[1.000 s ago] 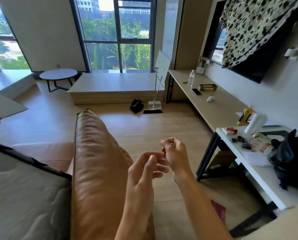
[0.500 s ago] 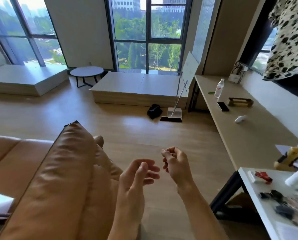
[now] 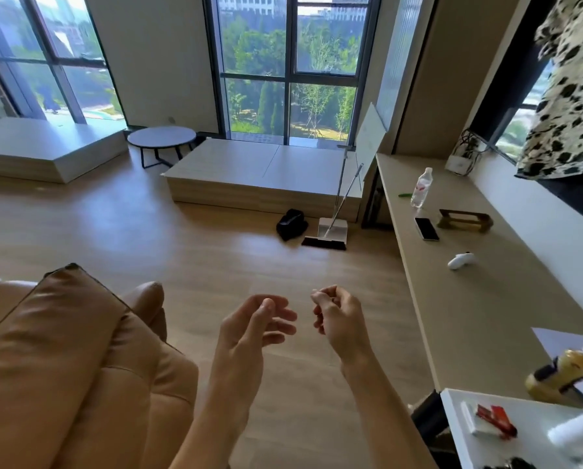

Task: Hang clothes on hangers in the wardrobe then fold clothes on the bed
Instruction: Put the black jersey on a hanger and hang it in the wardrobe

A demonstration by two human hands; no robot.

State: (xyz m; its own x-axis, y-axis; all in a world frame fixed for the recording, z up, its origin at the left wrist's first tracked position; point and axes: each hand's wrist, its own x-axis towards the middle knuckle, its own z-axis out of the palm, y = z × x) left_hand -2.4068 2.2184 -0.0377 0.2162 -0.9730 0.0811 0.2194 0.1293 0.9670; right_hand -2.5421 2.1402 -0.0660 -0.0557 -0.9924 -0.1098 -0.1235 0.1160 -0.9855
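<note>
While the person stood beside the tan sofa (image 3: 63, 367), both hands were raised over the wood floor (image 3: 215, 238), near each other, not touching. Left hand (image 3: 249, 330): fingers relaxed and slightly spread, thumb up, nothing in it. Right hand (image 3: 339, 319): fingers curled in, thumb against the fingertips, nothing visible in the pinch; anything tiny there was too small to tell. Only cloth in sight was the spotted garment (image 3: 567, 79), cream with black blotches, draped high on the right wall over a dark panel, well apart from both hands. Long tan surface (image 3: 479, 299) ran under it along that wall, carrying a water bottle (image 3: 421, 187) upright, a phone (image 3: 426, 228) lying flat just beside a wooden stand (image 3: 464, 219), and a white controller (image 3: 461, 260) nearer the person. White surface (image 3: 533, 418) at lower right held a red packet (image 3: 495, 419); a blurred yellow object (image 3: 564, 370) sat behind it. On the floor near the far end of the tan surface: broom and dustpan (image 3: 330, 230) with a black bag (image 3: 292, 225) just beside them. Round table (image 3: 161, 137) stood by the window, next to a low wooden platform (image 3: 266, 170).
</note>
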